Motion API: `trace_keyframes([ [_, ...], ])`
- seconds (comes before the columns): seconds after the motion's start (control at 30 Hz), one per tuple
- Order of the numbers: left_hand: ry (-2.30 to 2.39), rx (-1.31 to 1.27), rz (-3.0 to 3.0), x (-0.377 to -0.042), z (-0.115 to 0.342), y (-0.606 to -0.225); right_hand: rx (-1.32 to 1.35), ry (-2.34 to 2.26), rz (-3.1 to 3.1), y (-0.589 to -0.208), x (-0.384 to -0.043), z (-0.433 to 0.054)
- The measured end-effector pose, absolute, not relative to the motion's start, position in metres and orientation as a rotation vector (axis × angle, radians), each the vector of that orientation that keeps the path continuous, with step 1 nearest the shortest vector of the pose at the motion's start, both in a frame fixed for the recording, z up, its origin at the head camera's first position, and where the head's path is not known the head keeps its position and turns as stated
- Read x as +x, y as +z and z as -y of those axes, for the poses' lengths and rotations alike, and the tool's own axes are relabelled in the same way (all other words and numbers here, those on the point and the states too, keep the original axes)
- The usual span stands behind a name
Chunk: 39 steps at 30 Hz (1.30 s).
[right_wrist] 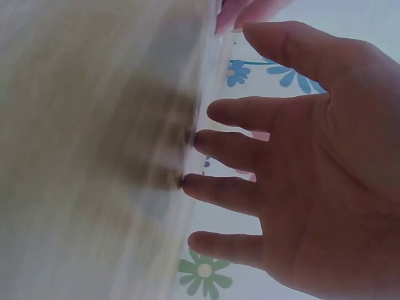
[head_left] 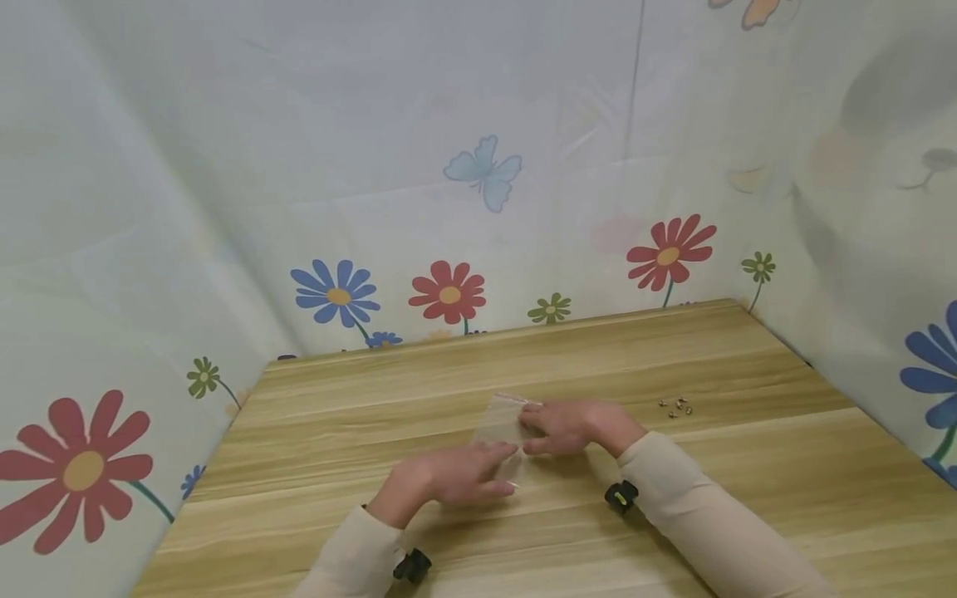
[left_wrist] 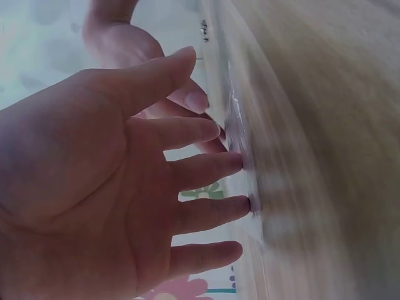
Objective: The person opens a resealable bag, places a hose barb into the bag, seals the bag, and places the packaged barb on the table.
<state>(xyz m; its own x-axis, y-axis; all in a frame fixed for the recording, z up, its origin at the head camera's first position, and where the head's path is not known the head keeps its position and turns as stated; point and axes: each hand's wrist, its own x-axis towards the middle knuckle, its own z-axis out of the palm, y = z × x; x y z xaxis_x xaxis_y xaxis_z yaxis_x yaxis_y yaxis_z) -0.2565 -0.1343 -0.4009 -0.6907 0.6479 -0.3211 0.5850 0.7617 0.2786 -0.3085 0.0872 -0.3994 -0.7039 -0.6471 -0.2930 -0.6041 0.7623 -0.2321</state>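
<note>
A clear plastic bag with a reddish line along its far edge lies flat on the wooden table. From the near left, my left hand reaches over it. In the left wrist view its fingers are spread and nearly straight, with the middle tips right at the plastic. My right hand rests at the bag's right side, fingers extended and apart, two tips down at the surface. Neither hand grips anything.
Several small shiny metal pieces lie in a loose group to the right of my right hand. A pale cloth backdrop printed with flowers rises behind the table and along both sides. Each wrist carries a small black device.
</note>
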Motion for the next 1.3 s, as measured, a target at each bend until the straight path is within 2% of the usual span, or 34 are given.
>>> trace_keyframes([
  [0.23,0.229,0.908,-2.567,-0.258,0.138,-0.4,-0.939,-0.216,-2.559,-0.399,-0.307,-0.092],
  [0.57,0.313,0.965,-2.539,-0.266,0.146,-0.401,-0.861,-0.074,-2.578,-0.391,-0.286,-0.092],
  [0.9,0.159,1.01,-2.527,-0.268,0.15,-0.4,-0.808,-0.11,-2.585,-0.385,-0.269,-0.09],
  [1.03,0.128,1.024,-2.541,-0.266,0.15,-0.396,-0.863,-0.123,-2.641,-0.383,-0.271,-0.088],
  [1.23,0.125,1.016,-2.533,-0.257,0.141,-0.39,-1.161,-0.068,-2.663,-0.389,-0.286,-0.088],
  [1.3,0.135,1.01,-2.519,-0.255,0.139,-0.39,-1.189,-0.065,-2.645,-0.392,-0.288,-0.088],
])
